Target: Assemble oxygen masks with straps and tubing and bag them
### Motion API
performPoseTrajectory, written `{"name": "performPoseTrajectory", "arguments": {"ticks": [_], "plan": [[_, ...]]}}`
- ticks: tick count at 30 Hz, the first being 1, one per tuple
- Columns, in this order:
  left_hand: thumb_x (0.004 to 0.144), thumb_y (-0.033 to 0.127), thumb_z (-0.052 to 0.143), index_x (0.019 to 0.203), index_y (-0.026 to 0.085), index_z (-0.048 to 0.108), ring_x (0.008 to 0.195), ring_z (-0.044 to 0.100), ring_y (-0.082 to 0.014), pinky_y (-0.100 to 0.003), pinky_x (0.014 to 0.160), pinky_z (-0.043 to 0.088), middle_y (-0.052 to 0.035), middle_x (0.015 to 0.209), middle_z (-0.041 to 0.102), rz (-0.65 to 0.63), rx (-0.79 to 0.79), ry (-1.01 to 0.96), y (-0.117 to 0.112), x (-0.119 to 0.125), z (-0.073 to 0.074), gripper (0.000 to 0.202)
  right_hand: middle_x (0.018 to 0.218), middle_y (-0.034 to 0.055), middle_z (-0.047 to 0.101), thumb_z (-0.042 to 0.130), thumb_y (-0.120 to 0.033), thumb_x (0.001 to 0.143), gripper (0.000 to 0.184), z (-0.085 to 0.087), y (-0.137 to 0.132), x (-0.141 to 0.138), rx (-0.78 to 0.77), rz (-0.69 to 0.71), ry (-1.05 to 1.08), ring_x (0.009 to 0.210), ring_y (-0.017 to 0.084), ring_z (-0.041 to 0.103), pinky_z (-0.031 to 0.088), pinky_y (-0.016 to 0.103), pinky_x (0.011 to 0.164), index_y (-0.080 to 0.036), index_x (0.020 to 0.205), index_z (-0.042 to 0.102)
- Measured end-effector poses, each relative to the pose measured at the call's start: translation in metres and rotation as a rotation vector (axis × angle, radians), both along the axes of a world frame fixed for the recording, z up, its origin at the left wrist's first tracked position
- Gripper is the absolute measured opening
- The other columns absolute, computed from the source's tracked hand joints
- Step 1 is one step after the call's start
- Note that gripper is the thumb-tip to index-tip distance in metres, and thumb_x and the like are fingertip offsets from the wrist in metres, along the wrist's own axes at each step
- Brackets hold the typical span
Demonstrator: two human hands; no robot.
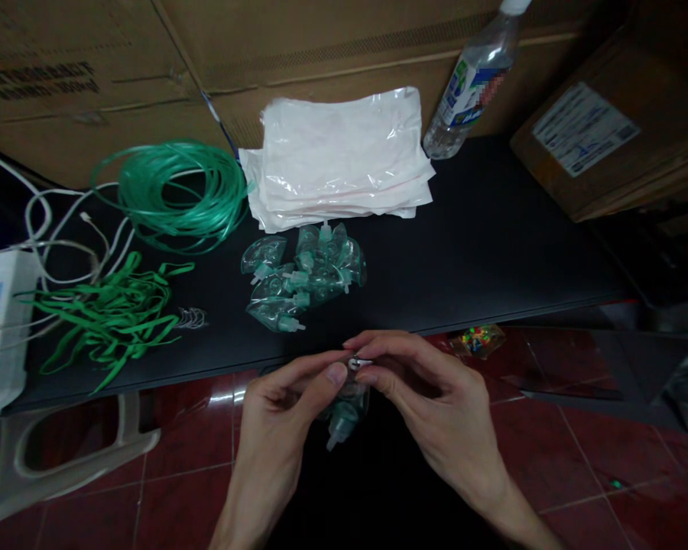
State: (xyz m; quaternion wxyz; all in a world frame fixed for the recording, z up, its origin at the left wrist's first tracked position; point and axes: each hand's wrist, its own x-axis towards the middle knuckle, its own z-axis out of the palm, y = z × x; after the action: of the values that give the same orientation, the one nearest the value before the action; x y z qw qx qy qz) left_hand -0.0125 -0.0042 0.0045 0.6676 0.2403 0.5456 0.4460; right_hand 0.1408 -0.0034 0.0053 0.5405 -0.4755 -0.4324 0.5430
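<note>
Just in front of the table edge, my left hand (290, 409) grips a clear green oxygen mask (344, 420) whose connector hangs downward. My right hand (441, 405) pinches a small shiny metal strip (362, 362) between thumb and fingers, right at the mask's upper edge. Fingers cover most of the mask. More oxygen masks (321, 279) lie in a loose group on the table beyond my hands. To their left sit several thin metal strips (192, 318) beside a tangle of green elastic straps (118, 313).
A coil of green tubing (177, 195) lies at the back left, near white cables and a white power strip (3, 328). White plastic packages (344, 153) are stacked against cardboard boxes (321, 38). A water bottle (470, 84) and another box (613, 122) stand right. A stool (137, 428) is lower left.
</note>
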Motion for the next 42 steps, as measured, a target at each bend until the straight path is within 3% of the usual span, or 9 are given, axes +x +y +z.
{"name": "performPoseTrajectory", "arguments": {"ticks": [7, 13, 20, 26, 33, 38, 42], "plan": [[0.078, 0.032, 0.088, 0.087, 0.026, 0.087, 0.076, 0.080, -0.0165, -0.017, 0.070, 0.061, -0.0040, 0.084, 0.085, 0.012, -0.017, 0.051, 0.000, 0.001, 0.003, 0.011, 0.101, -0.0026, 0.084, 0.079, -0.007, 0.088, 0.023, 0.003, 0.002, 0.003, 0.059, 0.003, -0.079, 0.095, 0.012, 0.078, 0.061, 0.017, 0.086, -0.029, 0.092, 0.085], [0.075, 0.028, 0.091, 0.088, 0.027, 0.087, 0.078, 0.081, -0.0154, -0.015, 0.074, 0.062, -0.0031, 0.085, 0.085, 0.021, -0.017, -0.018, 0.000, 0.001, 0.003, 0.013, 0.101, -0.0013, 0.084, 0.080, -0.008, 0.087, 0.022, 0.004, 0.002, 0.001, 0.086, -0.023, -0.146, 0.093, 0.012, 0.078, 0.061, 0.018, 0.085, -0.028, 0.093, 0.086], [0.074, 0.024, 0.092, 0.084, 0.027, 0.087, 0.073, 0.079, -0.0125, -0.013, 0.071, 0.060, -0.0026, 0.084, 0.085, -0.001, -0.004, -0.081, 0.002, -0.001, 0.002, 0.012, 0.106, -0.0043, 0.083, 0.079, -0.010, 0.088, 0.026, 0.004, 0.001, 0.002, -0.062, 0.055, 0.066, 0.099, 0.010, 0.078, 0.061, 0.014, 0.087, -0.033, 0.099, 0.084], [0.073, 0.029, 0.093, 0.085, 0.022, 0.087, 0.080, 0.079, -0.0166, -0.014, 0.065, 0.058, -0.0053, 0.080, 0.083, -0.007, -0.094, -0.152, 0.003, -0.006, 0.005, 0.015, 0.110, -0.0042, 0.082, 0.078, -0.015, 0.091, 0.022, 0.006, 0.000, 0.008, -0.133, 0.135, 0.135, 0.103, 0.009, 0.077, 0.059, 0.013, 0.090, -0.034, 0.102, 0.083], [0.060, 0.031, 0.100, 0.075, 0.020, 0.085, 0.053, 0.066, -0.0080, -0.013, 0.055, 0.056, 0.0002, 0.061, 0.074, 0.016, -0.158, -0.228, 0.010, -0.006, 0.007, 0.023, 0.101, -0.0029, 0.082, 0.083, -0.013, 0.086, 0.021, 0.007, 0.004, 0.010, -0.093, 0.100, 0.081, 0.096, 0.011, 0.077, 0.060, 0.015, 0.086, -0.032, 0.095, 0.085], [0.063, 0.035, 0.099, 0.077, 0.025, 0.085, 0.066, 0.074, -0.0125, -0.016, 0.064, 0.059, 0.0004, 0.065, 0.076, 0.028, -0.110, -0.220, 0.007, -0.007, 0.003, 0.022, 0.100, -0.0010, 0.080, 0.086, -0.015, 0.082, 0.021, 0.005, 0.003, 0.007, -0.053, 0.038, 0.036, 0.095, 0.013, 0.076, 0.061, 0.019, 0.085, -0.031, 0.095, 0.085], [0.065, 0.039, 0.098, 0.080, 0.029, 0.085, 0.100, 0.077, -0.0207, -0.025, 0.094, 0.058, -0.0001, 0.074, 0.080, 0.024, -0.050, -0.157, 0.002, -0.007, -0.001, 0.022, 0.095, -0.0009, 0.079, 0.089, -0.017, 0.079, 0.028, 0.004, 0.000, 0.002, -0.086, -0.012, 0.054, 0.085, 0.014, 0.076, 0.063, 0.023, 0.080, -0.032, 0.102, 0.083]]}}
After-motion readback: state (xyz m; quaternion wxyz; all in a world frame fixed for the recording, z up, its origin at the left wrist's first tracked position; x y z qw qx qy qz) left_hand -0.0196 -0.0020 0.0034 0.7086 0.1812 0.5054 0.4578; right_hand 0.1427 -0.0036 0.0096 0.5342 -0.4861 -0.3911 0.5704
